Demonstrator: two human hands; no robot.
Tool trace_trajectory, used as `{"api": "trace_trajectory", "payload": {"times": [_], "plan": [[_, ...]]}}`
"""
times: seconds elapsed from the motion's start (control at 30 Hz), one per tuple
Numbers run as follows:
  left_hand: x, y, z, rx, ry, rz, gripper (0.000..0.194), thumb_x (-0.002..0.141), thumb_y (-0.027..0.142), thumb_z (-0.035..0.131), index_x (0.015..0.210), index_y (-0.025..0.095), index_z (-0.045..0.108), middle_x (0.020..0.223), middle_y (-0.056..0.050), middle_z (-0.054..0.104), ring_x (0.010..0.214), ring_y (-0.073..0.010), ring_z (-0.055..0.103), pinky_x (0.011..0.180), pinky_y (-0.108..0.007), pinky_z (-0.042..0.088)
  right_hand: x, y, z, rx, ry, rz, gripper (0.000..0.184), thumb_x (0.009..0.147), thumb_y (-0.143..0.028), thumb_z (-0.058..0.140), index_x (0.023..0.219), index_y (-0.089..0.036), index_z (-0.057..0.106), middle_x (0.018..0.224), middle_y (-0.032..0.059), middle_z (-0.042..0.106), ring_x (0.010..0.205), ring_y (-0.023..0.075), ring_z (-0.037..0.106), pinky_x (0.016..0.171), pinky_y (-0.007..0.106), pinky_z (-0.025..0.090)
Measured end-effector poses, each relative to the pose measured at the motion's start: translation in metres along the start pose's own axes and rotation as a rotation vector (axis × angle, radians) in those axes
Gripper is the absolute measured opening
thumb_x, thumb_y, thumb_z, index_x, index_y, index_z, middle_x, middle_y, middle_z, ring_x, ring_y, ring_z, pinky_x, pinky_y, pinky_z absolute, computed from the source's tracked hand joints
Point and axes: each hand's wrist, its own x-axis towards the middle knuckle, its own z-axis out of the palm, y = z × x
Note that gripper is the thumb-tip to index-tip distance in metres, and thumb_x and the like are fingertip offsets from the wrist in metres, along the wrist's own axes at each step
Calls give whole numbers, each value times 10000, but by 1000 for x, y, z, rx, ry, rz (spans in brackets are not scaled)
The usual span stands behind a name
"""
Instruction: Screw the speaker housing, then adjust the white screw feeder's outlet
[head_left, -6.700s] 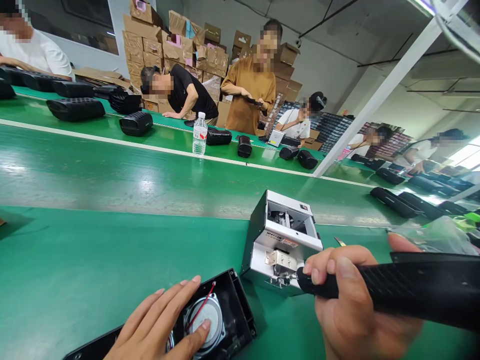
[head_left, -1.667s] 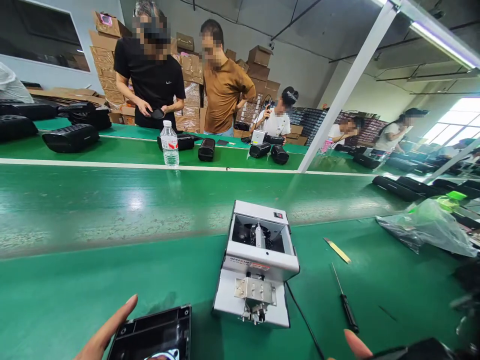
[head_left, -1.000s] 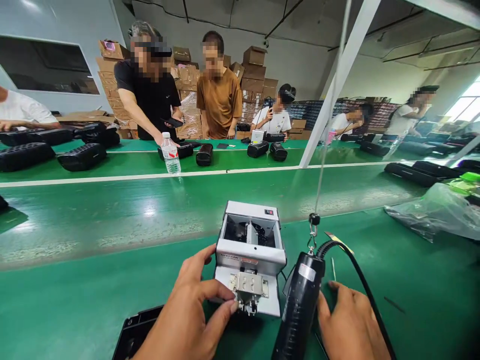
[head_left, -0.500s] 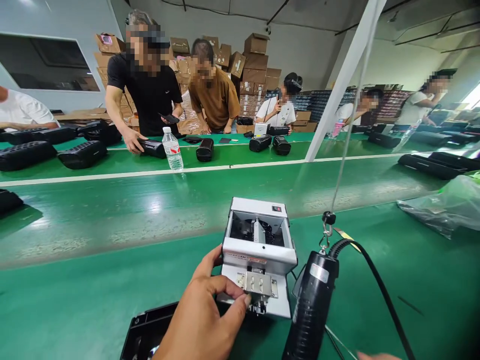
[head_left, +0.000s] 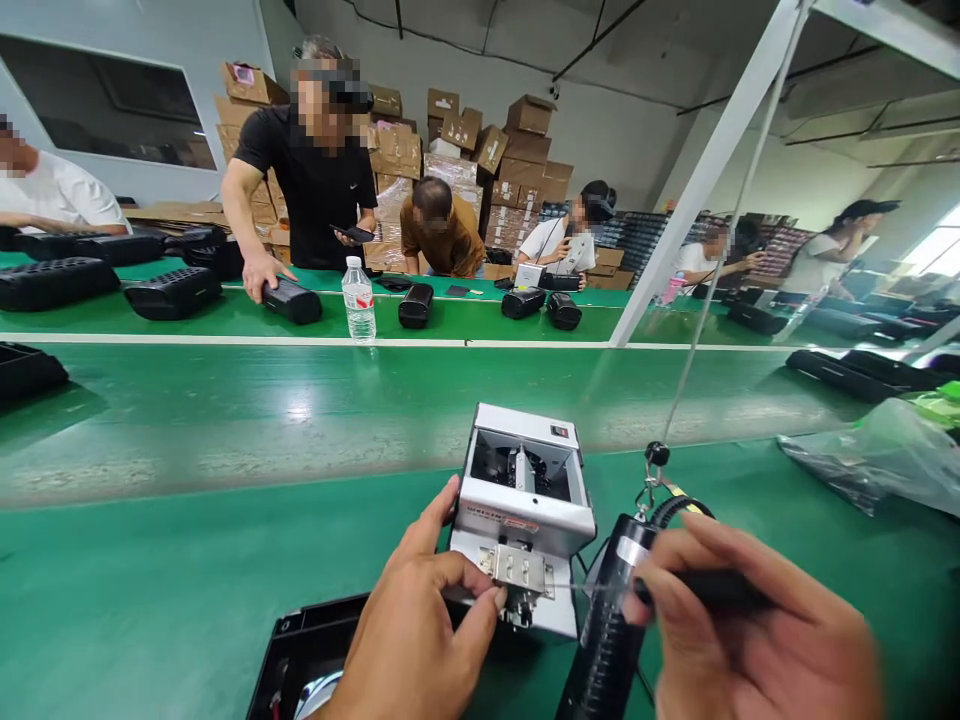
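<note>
A white screw feeder stands on the green bench, its top bin uncovered. My left hand is closed at its left side, thumb and forefinger pinched at the metal outlet block. Whether a small part sits between those fingertips is hidden. My right hand, slightly blurred, grips the black handle of a thin-shafted screwdriver; the shaft points left, toward the outlet block. Behind the shaft a black electric screwdriver hangs from a cord. Below my left hand lies an open black housing, partly covered.
Across the bench runs a green conveyor belt. Several black speaker-like units and a water bottle stand beyond it. A clear plastic bag lies at right. Co-workers stand or sit on the far side, one with a hand on a unit.
My right hand has come in from the lower right edge with the screwdriver, up beside the feeder. My left hand stays at the outlet block. Across the belt, a co-worker in brown has bent lower.
</note>
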Motion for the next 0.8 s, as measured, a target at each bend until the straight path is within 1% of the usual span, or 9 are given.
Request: {"api": "trace_trajectory", "payload": {"times": [0.07,0.13,0.17,0.3,0.43,0.53,0.67,0.8], "plan": [[0,-2,2,0,5,13,184,937,334,687,799,305,805,1780,0,398,1641,-356,390,1305,-649,407,7,1,12,-64,-82,-92,366,1042,-242,718,1395,-254,623,909,6,679,721,134,730,642,221,661],[0,-4,4,-7,32,33,163,919,313,704,789,298,802,1778,6,402,1630,-372,409,1306,-663,402,9,3,19,-137,-115,-153,424,1065,-248,683,1475,-274,578,989,18,680,807,131,742,712,217,677],[0,-4,5,-14,43,40,155,913,304,708,789,293,800,1786,9,386,1626,-378,415,1309,-668,394,9,3,20,-158,-121,-165,431,1076,-252,668,1494,-283,564,996,13,674,808,123,735,721,208,674],[0,-4,6,-27,36,31,167,914,313,684,797,294,801,1816,21,321,1635,-362,400,1322,-662,357,8,4,16,-215,-136,-165,443,1094,-273,648,1523,-286,537,995,-1,664,786,97,726,738,173,654],[1,-1,1,-13,-12,0,190,923,355,663,815,306,811,1795,1,367,1658,-343,354,1331,-653,331,11,3,15,-247,-153,-176,414,1104,-291,635,1508,-269,550,995,-3,665,792,91,731,758,163,645],[1,1,-1,-14,-34,5,186,933,358,663,836,302,813,1787,-10,382,1670,-329,329,1338,-645,322,10,4,15,-250,-159,-187,412,1101,-278,635,1505,-267,556,1008,2,665,800,94,734,751,170,642],[1,3,-1,-6,-17,4,180,920,328,674,805,284,805,1794,-13,369,1652,-348,368,1326,-653,349,8,5,14,-218,-121,-138,428,1098,-289,649,1513,-280,544,996,-2,664,820,101,732,762,175,643],[2,6,-3,7,-8,20,151,910,303,709,803,277,812,1757,-23,440,1639,-378,391,1306,-677,390,9,5,14,-234,-141,-147,392,1099,-290,643,1482,-266,565,994,-5,669,820,94,733,777,166,639]]}}
